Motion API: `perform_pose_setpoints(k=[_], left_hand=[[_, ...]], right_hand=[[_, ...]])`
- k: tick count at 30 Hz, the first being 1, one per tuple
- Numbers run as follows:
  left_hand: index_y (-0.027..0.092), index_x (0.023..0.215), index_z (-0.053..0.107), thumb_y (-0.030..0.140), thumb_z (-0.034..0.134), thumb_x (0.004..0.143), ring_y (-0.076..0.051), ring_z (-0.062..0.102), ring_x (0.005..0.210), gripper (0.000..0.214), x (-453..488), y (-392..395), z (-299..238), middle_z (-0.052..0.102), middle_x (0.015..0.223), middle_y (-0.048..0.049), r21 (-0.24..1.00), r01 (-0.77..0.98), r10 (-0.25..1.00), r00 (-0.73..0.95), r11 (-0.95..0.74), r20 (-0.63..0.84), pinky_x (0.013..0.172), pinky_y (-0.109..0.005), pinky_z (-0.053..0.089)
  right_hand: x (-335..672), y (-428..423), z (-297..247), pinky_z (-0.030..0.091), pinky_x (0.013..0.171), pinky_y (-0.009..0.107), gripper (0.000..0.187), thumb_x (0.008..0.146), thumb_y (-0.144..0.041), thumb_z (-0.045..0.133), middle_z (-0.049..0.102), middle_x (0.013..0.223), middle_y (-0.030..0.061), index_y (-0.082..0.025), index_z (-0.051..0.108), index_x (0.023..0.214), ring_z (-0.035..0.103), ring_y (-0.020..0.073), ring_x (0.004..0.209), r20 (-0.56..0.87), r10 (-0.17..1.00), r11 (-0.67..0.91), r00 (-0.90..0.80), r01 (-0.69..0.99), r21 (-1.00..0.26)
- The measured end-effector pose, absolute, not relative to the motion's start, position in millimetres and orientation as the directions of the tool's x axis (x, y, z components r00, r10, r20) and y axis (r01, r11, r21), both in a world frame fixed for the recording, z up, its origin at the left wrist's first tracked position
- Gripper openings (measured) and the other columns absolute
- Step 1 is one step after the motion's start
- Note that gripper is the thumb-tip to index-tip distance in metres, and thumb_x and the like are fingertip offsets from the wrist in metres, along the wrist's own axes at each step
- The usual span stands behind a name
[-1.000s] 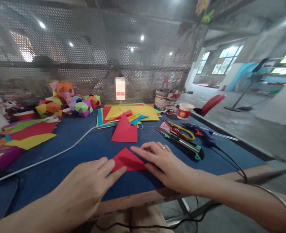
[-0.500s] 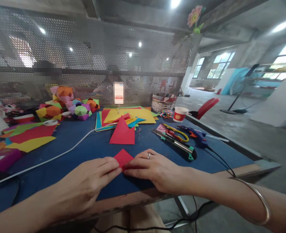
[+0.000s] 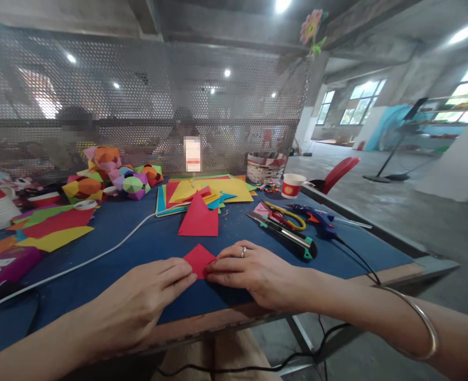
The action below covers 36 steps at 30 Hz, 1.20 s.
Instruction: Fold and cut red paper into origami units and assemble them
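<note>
A small folded piece of red paper (image 3: 198, 259) lies on the blue table (image 3: 146, 238) near its front edge. My left hand (image 3: 138, 301) rests flat beside it, fingertips pressing its left edge. My right hand (image 3: 250, 272), wearing a ring, covers the paper's right part with fingers curled down onto it. Both hands press the paper against the table. A larger red paper triangle (image 3: 199, 218) lies just behind.
A stack of coloured sheets (image 3: 214, 190) sits at the middle back, and folded paper balls (image 3: 110, 174) at the back left. Box cutter (image 3: 285, 235), scissors (image 3: 285, 214) and glue gun (image 3: 317, 219) lie to the right, near a paper cup (image 3: 291, 185). A white cable (image 3: 79, 262) crosses the left side.
My right hand slid left over the red paper and folded it smaller. The left hand stayed at the paper's left edge. The camera tilted slightly.
</note>
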<state>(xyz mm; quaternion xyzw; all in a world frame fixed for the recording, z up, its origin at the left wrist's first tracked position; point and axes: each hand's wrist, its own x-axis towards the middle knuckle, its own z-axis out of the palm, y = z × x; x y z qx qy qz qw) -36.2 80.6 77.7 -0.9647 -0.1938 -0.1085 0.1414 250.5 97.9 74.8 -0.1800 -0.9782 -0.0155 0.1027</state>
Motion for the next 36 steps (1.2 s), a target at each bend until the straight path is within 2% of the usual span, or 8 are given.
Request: perform_pose_setpoints(k=[10,15,20,24,28,32,36], left_hand=[[0.014,0.134,0.061,-0.001,0.039,0.080,-0.023,0.064,0.116,0.060,-43,81,74,0.068,0.126,-0.0124,-0.206,0.420,0.362,0.893,-0.884,0.268,0.099,-0.034,0.056],[0.019,0.143,0.053,-0.002,0.037,0.081,-0.023,0.060,0.123,0.068,-48,84,67,0.066,0.131,-0.0109,-0.221,0.424,0.357,0.889,-0.878,0.286,0.102,-0.035,0.054],[0.019,0.142,0.053,-0.003,0.035,0.084,-0.022,0.060,0.123,0.065,-48,84,66,0.066,0.130,-0.0103,-0.243,0.420,0.346,0.891,-0.874,0.296,0.102,-0.034,0.054],[0.017,0.139,0.055,-0.003,0.035,0.084,-0.022,0.062,0.119,0.063,-45,84,70,0.067,0.126,-0.0114,-0.234,0.414,0.344,0.893,-0.880,0.289,0.099,-0.035,0.056],[0.016,0.138,0.056,-0.001,0.037,0.083,-0.023,0.062,0.118,0.061,-42,85,74,0.067,0.126,-0.0136,-0.178,0.391,0.344,0.906,-0.903,0.245,0.098,-0.036,0.056],[0.015,0.136,0.058,-0.001,0.040,0.081,-0.023,0.064,0.114,0.060,-39,86,82,0.068,0.125,-0.0133,-0.130,0.399,0.371,0.908,-0.908,0.195,0.097,-0.037,0.056],[0.012,0.128,0.062,0.002,0.039,0.083,-0.023,0.068,0.105,0.052,-32,87,92,0.071,0.117,-0.0138,-0.115,0.375,0.357,0.922,-0.920,0.151,0.091,-0.036,0.058]], right_hand=[[281,96,67,0.044,0.101,0.042,0.050,0.088,-0.006,0.046,0.063,0.141,0.0062,-0.016,0.060,0.136,0.053,0.0241,0.127,0.272,0.348,0.934,-0.897,0.357,-0.017],[293,93,62,0.046,0.101,0.042,0.048,0.088,-0.007,0.047,0.066,0.137,0.0078,-0.015,0.061,0.133,0.055,0.0238,0.127,0.315,0.349,0.932,-0.882,0.363,-0.016],[301,91,56,0.048,0.104,0.043,0.048,0.087,-0.005,0.049,0.067,0.134,0.0098,-0.014,0.063,0.132,0.054,0.0243,0.130,0.351,0.345,0.933,-0.871,0.360,-0.024],[300,90,58,0.051,0.101,0.042,0.045,0.087,-0.004,0.047,0.070,0.127,0.0121,-0.011,0.065,0.128,0.058,0.0252,0.123,0.438,0.324,0.939,-0.839,0.340,-0.044],[278,92,69,0.052,0.100,0.041,0.053,0.086,-0.001,0.041,0.070,0.123,0.0146,-0.008,0.057,0.137,0.059,0.0228,0.116,0.521,0.301,0.949,-0.799,0.305,-0.081],[246,103,74,0.049,0.103,0.037,0.052,0.084,0.000,0.045,0.066,0.133,0.0110,-0.011,0.063,0.132,0.058,0.0218,0.120,0.398,0.245,0.968,-0.884,0.243,-0.056],[231,113,68,0.052,0.097,0.033,0.043,0.084,0.000,0.051,0.071,0.125,0.0089,-0.011,0.070,0.121,0.064,0.0201,0.111,0.335,0.225,0.974,-0.915,0.210,-0.080]])
